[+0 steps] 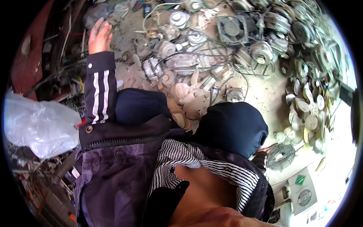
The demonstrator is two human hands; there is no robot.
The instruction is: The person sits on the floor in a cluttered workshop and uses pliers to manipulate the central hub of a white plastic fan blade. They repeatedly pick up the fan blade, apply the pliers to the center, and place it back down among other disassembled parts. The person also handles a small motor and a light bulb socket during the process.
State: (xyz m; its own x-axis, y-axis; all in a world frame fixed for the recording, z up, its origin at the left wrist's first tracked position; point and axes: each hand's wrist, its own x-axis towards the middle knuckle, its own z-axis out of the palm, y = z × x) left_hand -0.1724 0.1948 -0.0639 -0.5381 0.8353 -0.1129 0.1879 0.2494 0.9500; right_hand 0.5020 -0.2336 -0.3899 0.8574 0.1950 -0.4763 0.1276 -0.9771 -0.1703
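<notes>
Dusty workshop floor point(261, 94) is carrying heaped motors point(181, 62); we are stretching our left hand point(100, 37), fingers apart and empty, toward its far-left edge for balance, while our right hand point(262, 151) is mostly hidden, grip untellable.

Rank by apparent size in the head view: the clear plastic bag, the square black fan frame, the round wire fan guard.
1. Clear plastic bag, by far the largest.
2. Square black fan frame.
3. Round wire fan guard, nearly alike the frame; fisheye bending makes that order unsure.
</notes>
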